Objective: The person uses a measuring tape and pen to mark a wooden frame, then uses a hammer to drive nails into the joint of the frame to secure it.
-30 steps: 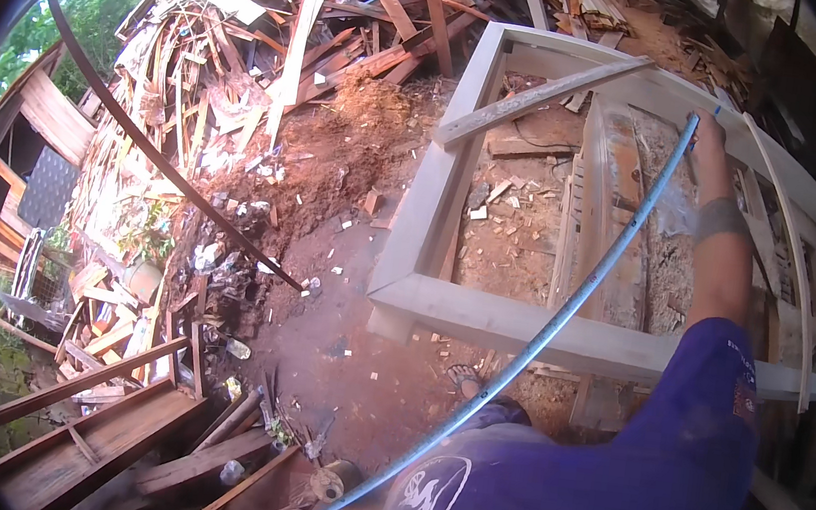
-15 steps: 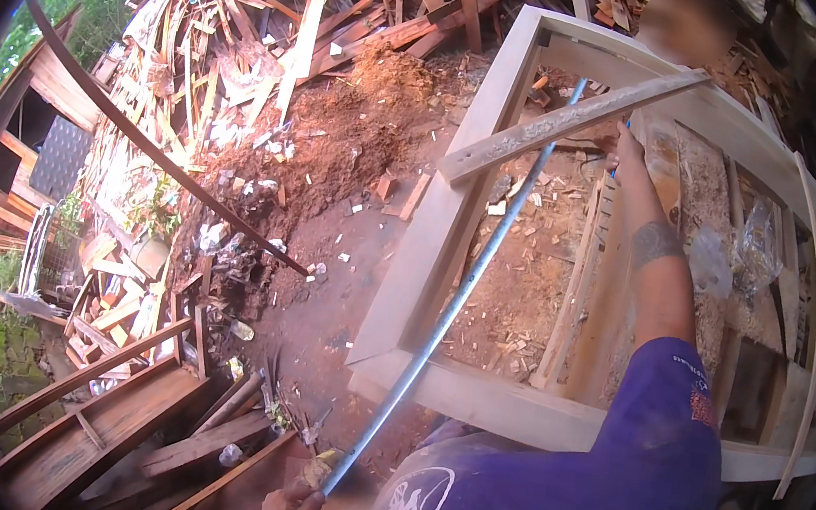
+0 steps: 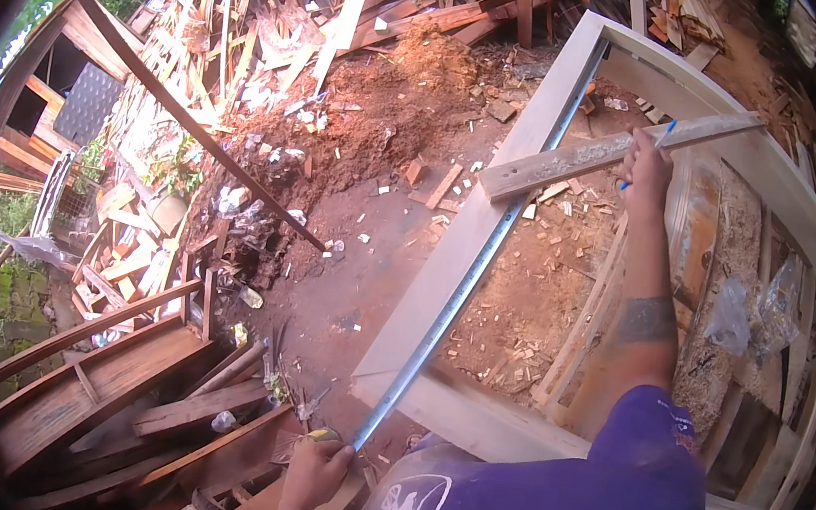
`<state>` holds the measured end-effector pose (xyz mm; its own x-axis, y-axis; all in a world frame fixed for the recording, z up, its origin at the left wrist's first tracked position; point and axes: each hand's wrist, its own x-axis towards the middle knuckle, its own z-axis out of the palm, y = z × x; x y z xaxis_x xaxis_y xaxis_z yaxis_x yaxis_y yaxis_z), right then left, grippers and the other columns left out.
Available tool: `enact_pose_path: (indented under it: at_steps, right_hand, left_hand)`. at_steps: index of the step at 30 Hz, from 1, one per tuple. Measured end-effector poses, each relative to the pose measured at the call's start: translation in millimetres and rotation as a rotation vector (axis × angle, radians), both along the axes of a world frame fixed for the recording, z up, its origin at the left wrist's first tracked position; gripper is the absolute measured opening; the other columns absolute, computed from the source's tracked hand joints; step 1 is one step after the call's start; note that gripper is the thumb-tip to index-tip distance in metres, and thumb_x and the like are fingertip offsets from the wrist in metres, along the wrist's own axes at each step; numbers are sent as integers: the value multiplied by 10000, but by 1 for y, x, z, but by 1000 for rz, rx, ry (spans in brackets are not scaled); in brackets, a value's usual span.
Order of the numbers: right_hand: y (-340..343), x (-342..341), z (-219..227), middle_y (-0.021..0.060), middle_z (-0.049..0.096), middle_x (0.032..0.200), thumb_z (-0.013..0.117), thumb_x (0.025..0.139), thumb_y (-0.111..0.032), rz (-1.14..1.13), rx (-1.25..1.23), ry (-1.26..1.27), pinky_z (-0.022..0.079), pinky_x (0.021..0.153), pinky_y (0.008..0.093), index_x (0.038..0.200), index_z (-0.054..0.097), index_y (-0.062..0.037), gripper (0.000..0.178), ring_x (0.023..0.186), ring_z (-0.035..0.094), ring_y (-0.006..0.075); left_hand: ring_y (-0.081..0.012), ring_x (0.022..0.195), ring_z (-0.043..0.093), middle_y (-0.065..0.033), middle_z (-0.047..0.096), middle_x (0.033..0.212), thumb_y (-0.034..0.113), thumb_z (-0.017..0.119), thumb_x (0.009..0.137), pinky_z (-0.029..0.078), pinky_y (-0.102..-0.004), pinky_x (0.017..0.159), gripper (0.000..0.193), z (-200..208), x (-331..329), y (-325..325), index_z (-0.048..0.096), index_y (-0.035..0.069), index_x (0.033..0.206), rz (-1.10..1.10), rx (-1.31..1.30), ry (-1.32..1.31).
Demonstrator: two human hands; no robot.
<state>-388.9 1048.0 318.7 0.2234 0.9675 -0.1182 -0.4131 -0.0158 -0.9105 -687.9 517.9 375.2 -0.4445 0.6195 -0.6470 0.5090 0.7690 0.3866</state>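
A tape measure blade (image 3: 437, 327) lay stretched along the inner edge of the left rail of a pale wooden frame (image 3: 449, 270), from near its far left corner, under a loose board (image 3: 579, 166), and out over the near left corner. The board slanted across the far left corner of the frame. Seen through the frame's opening, a clear plastic bag (image 3: 729, 317) rested on dusty planks towards the right side (its contents were too blurred to tell). A shallow wooden tray (image 3: 128, 374), with raised edges and a crosspiece, tilted off beyond the near left corner.

The left hand (image 3: 315, 471) was curled around the tape's yellow-marked case, just outside that corner, thumb close to the blade. The right hand (image 3: 646, 171) was nearly closed around a blue pen (image 3: 670, 127), beside the loose board (whether it touched the wood, I cannot tell). Farther out came reddish ground (image 3: 345, 278) dotted with chips, then a heap of scrap wood (image 3: 248, 66).
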Motion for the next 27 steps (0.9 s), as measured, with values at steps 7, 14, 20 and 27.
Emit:
enact_pose_path:
  at_steps: [7, 14, 20, 27]
  right_hand:
    - [239, -15, -29, 72, 622, 703, 543, 876, -165, -69, -203, -1461, 416, 420, 354, 880, 679, -30, 192, 470, 549, 196]
    - [275, -32, -113, 82, 610, 682, 598, 854, -122, 210, -374, -767, 384, 394, 367, 847, 656, -46, 96, 452, 520, 180]
    - [235, -65, -88, 46, 551, 594, 766, 788, -285, 100, -220, -937, 370, 382, 387, 784, 665, -36, 268, 440, 487, 152]
    - [278, -30, -99, -8, 459, 588, 785, 856, -175, 168, -372, -650, 227, 344, 245, 850, 567, -60, 247, 385, 316, 65]
  left_hand:
    - [-422, 820, 672, -249, 668, 811, 307, 574, 948, 505, -479, 736, 338, -8, 13, 25, 721, 2, 941, -56, 17, -33]
    - [-436, 846, 670, -255, 671, 830, 300, 586, 950, 511, -476, 738, 324, 0, 18, 41, 719, 5, 958, -69, -10, -15]
    - [-292, 732, 672, -221, 650, 771, 206, 647, 915, 500, -398, 702, 257, -2, 21, 35, 717, -37, 962, 38, 69, -16]
    - [-300, 581, 541, -237, 561, 679, 216, 623, 935, 443, -422, 606, 270, -9, 12, 47, 661, -48, 893, 9, 69, -53]
